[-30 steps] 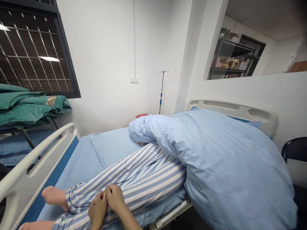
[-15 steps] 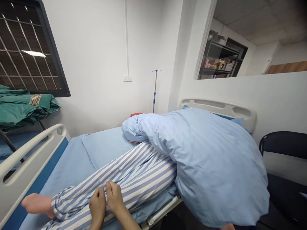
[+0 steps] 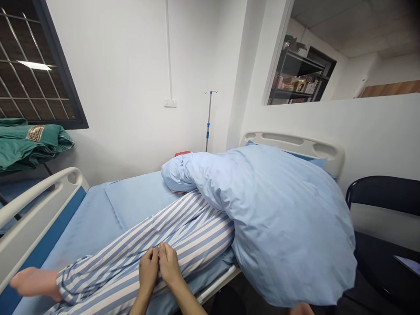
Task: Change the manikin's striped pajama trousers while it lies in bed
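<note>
A figure in blue-and-white striped pyjama trousers [image 3: 183, 227] lies on a hospital bed [image 3: 98, 218], bare foot [image 3: 33, 282] toward the footboard. A light blue quilt [image 3: 278, 218] covers the upper body and hangs over the near side. My left hand [image 3: 148, 271] and my right hand [image 3: 170, 264] rest side by side on the near striped leg, fingers curled and pressing into the cloth, thumbs touching.
White footboard [image 3: 36, 210] at left, white headboard [image 3: 292, 146] at right. A drip stand [image 3: 208, 122] stands by the wall. Green folded bedding [image 3: 29, 142] lies at far left. A black chair [image 3: 383, 197] stands at the right. Shelves show through a wall opening [image 3: 295, 83].
Both hands have slid a little up the striped leg toward the knee, staying together. The camera has turned slightly, shifting the scene leftward.
</note>
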`<state>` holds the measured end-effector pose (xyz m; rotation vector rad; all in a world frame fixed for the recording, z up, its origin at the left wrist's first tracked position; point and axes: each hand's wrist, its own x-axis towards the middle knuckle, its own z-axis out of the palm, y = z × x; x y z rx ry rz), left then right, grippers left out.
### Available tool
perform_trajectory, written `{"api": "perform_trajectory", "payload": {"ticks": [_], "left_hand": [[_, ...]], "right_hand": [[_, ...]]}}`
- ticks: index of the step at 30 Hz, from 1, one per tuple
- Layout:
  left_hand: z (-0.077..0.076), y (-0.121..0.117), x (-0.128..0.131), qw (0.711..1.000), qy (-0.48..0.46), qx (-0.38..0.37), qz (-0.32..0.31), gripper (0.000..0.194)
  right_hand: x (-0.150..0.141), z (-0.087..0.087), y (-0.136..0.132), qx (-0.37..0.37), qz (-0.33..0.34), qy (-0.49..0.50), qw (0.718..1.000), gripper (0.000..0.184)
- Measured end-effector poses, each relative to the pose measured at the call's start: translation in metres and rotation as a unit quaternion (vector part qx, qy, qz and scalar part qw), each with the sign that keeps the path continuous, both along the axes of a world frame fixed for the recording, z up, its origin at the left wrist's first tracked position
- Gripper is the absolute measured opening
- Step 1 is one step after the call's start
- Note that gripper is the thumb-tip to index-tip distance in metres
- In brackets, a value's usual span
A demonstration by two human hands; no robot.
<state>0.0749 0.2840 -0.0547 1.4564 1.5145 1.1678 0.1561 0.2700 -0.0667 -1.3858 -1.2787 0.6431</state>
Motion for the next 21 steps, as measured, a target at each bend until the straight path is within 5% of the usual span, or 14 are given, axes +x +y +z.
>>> {"api": "perform_trajectory", "payload": {"ticks": [11, 17, 21], "left_hand": [[-0.008, -0.001, 0.051, 0.998, -0.009, 0.002, -0.066, 0.04], [-0.003, -0.001, 0.083, 0.999, 0.025, 0.011, -0.027, 0.037], [-0.002, -0.003, 0.108, 0.998, 0.003, 0.023, -0.065, 0.038]], "right_hand": [[0.059, 0.0, -0.003, -0.016, -0.032, -0.034, 0.999, 0.046], [0.093, 0.007, -0.007, -0.004, -0.036, -0.014, 0.999, 0.045], [0.116, 0.007, -0.007, -0.004, -0.039, 0.017, 0.999, 0.047]]}}
